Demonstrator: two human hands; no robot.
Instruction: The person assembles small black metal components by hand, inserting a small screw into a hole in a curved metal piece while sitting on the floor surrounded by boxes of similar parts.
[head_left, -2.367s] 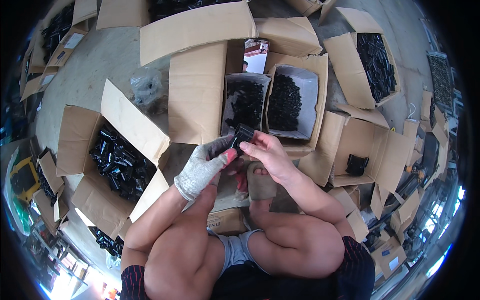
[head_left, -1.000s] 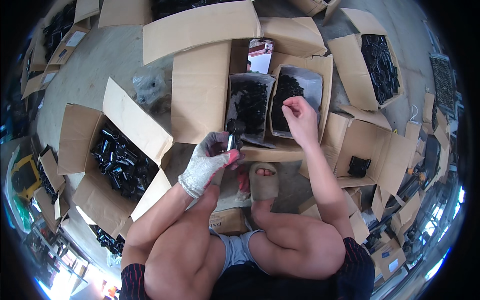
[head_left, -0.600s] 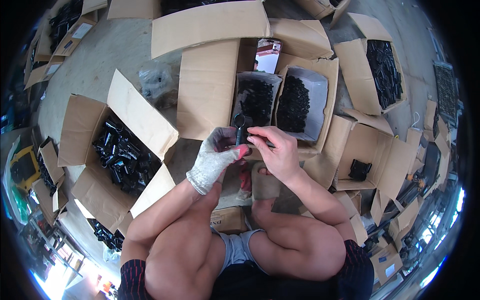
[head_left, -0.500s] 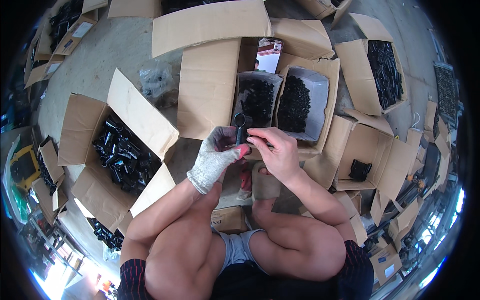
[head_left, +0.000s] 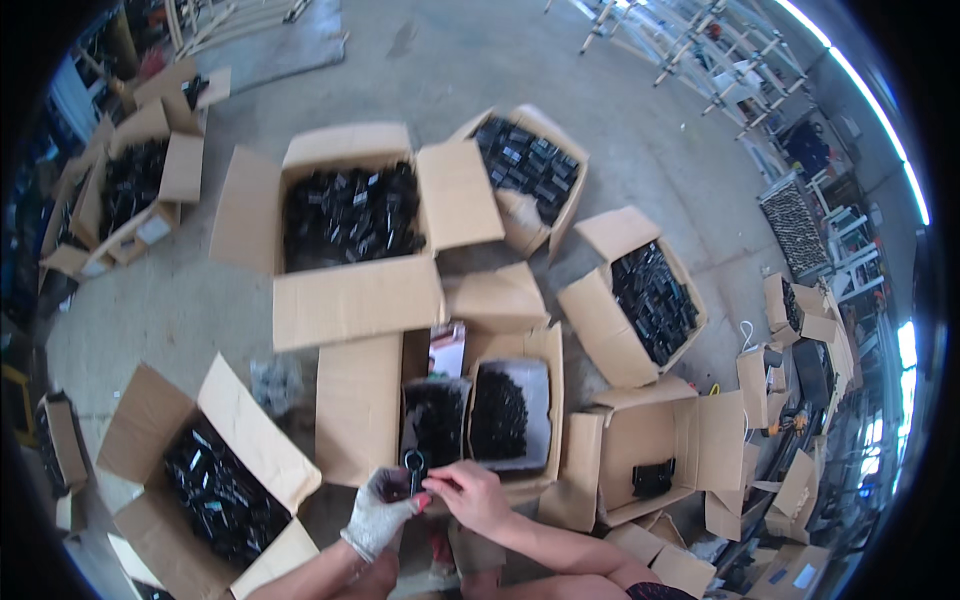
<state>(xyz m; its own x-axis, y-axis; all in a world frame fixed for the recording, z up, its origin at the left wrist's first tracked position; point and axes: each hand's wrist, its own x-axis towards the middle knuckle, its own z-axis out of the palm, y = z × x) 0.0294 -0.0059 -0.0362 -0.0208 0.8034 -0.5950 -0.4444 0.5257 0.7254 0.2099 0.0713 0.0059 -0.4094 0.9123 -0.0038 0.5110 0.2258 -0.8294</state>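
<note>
My left hand [head_left: 372, 520], in a light grey glove with red fingertips, grips a black clamp-like part [head_left: 414, 462] with a round ring standing up at its top. My bare right hand [head_left: 478, 500] is closed in a pinch against the side of the part's stem; whatever lies between its fingertips is too small to make out. Just beyond both hands, an open carton [head_left: 553, 400] holds two trays. Small black pieces fill the left tray [head_left: 436, 418] and the right tray [head_left: 500, 410]. A lit phone [head_left: 447, 348] leans behind the left tray.
Left of me stands a carton of black ring parts [head_left: 215, 490]. Further off are a large carton of black parts [head_left: 352, 215] and two more at the right. A carton [head_left: 640, 430] on the right holds one dark piece [head_left: 653, 478]. A clear plastic bag [head_left: 275, 385] lies on the floor.
The view has tilted up, so the hands sit lower and more far cartons and floor show. Both hands keep their hold at the black clamp-like part.
</note>
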